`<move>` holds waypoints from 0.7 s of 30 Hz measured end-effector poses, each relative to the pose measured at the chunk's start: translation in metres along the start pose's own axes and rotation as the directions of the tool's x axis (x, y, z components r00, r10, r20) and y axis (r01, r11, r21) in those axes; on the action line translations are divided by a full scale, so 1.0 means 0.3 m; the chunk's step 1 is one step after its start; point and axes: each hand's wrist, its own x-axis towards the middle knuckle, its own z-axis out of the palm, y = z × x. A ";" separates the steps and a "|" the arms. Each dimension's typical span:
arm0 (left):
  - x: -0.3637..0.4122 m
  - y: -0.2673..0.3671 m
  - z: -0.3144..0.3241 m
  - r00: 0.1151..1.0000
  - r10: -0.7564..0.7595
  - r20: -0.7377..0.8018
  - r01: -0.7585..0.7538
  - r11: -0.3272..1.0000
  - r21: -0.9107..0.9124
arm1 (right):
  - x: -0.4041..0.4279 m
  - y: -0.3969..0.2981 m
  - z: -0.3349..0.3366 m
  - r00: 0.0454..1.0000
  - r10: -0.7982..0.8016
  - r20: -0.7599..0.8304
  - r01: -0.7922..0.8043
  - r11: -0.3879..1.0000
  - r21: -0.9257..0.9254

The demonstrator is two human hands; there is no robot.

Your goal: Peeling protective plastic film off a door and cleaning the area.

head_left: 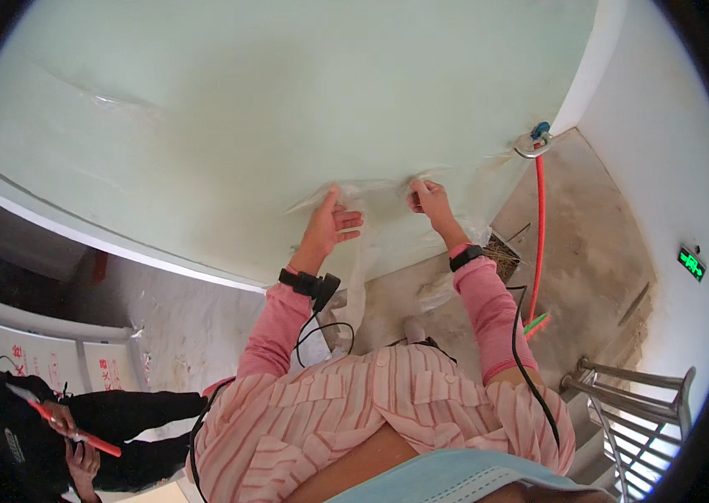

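A large pale green surface, covered at least in part by clear plastic film, spreads before me. My left hand touches the bunched film near the surface's close edge, its thumb raised and its fingers spread. To its right, my right hand has its fingers curled and pinches a gathered fold of the same film. Between the two hands the film is wrinkled, and a loose strip hangs down below my left hand. Both wrists wear black straps with cables.
A red hose hangs from a metal hook with a blue fitting at the right. Metal railings stand at the lower right. Another person in black, lower left, holds a red-handled tool. Dried straw-like debris lies beyond my right wrist.
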 end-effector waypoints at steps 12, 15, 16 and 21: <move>-0.025 -0.226 -0.116 0.948 0.265 -0.175 -0.176 0.898 0.404 | 0.030 0.044 -0.024 0.999 0.052 -0.003 -0.051 0.984 0.171; -0.094 -0.355 -0.193 0.934 0.252 -0.255 -0.134 0.905 0.403 | -0.046 0.175 -0.041 0.997 -0.073 -0.023 0.073 0.997 0.010; -0.116 -0.379 -0.206 0.930 0.295 -0.221 -0.191 0.899 0.394 | -0.089 0.225 -0.060 0.994 -0.098 -0.052 0.090 0.985 -0.144; -0.171 -0.389 -0.138 0.890 0.432 -0.144 -0.352 0.853 0.386 | -0.332 0.473 -0.234 0.991 -0.056 -0.124 0.010 0.938 -0.346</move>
